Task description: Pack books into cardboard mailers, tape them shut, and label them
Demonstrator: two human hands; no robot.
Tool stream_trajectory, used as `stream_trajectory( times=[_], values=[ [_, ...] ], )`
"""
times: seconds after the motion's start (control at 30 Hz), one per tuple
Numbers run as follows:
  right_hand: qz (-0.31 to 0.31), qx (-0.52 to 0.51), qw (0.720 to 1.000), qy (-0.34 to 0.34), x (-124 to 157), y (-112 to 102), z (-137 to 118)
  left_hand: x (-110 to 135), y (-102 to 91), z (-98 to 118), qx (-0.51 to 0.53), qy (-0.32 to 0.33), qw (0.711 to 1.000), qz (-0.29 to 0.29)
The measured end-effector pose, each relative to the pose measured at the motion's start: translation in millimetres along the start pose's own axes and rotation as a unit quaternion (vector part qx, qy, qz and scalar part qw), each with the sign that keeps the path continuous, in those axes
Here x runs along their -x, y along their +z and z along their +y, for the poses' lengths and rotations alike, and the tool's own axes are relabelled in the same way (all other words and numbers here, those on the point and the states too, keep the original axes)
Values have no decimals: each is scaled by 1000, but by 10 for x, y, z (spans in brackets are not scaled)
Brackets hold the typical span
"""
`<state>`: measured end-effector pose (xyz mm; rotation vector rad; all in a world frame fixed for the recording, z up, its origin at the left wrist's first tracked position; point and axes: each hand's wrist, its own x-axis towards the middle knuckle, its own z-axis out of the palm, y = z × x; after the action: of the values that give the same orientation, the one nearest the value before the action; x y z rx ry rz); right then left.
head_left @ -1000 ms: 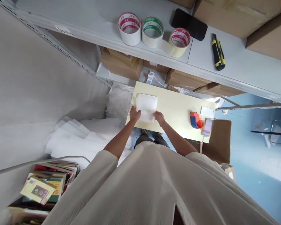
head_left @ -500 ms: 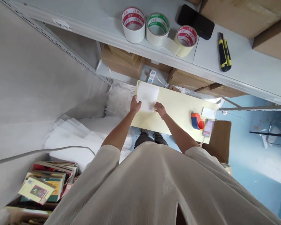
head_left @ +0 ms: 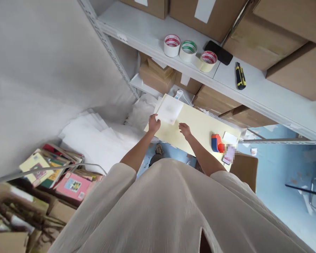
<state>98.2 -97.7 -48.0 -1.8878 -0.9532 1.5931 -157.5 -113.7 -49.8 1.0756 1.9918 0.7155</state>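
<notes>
A thin white sheet or flat packet (head_left: 170,109) lies at the left end of the pale yellow table (head_left: 197,123); its exact kind is not clear. At its lower left corner is my left hand (head_left: 154,124), thumb apart from the fingers, touching or just beside the edge. My right hand (head_left: 185,130) hovers over bare tabletop, right of the sheet and off it, fingers stretched out with nothing in them. Farther right stands a blue and orange tape dispenser (head_left: 216,143), near a phone (head_left: 228,155) and a white card (head_left: 230,137).
On the shelf above the table sit tape rolls (head_left: 172,45), a black phone-like object (head_left: 218,52) and a yellow-black utility knife (head_left: 240,76). White packing sheets (head_left: 94,140) pile up to the left, near books (head_left: 72,184). An open cardboard box (head_left: 243,170) adjoins the table's right end.
My right hand has come away from the sheet's right edge. My left hand has slid down to its lower left corner. The camera view has shifted, and one foot has stepped.
</notes>
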Motion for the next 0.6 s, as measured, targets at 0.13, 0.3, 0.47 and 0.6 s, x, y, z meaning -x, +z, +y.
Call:
stream_trajectory(
  times=[0.13, 0.3, 0.47, 0.6],
  values=[
    [-42, 27, 998, -27, 251, -184, 255, 669, 110, -105, 19, -10, 998, 64],
    [-110, 67, 990, -63, 587, -264, 600, 1527, 200, -360, 49, -23, 992, 110],
    [-164, 98, 977, -96, 947, -60, 736, 2222, 48, -662, 58, -35, 981, 182],
    [-207, 140, 962, -108, 1277, 319, 744, 2716, -227, -982, 77, -52, 964, 248]
  ],
)
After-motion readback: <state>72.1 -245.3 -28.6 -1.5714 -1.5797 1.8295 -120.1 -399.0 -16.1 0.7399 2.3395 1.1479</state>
